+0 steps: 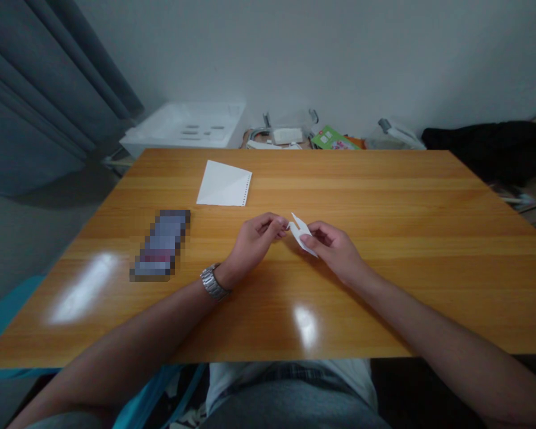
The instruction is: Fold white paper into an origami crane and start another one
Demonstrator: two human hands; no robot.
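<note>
Left hand (255, 237) and right hand (335, 247) meet at table centre, each pinching one end of a small folded white paper piece (302, 233); the left fingertips grip its near-left tip, the right fingers its lower edge. Its long axis runs diagonally between the hands, equally near both. A flat perforated paper sheet (224, 183) lies beyond on the wooden table (384, 196), well apart.

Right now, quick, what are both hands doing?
Left hand: closed, pinching one tip of the small folded paper.
Right hand: closed, holding the same folded paper from the other side.
</note>
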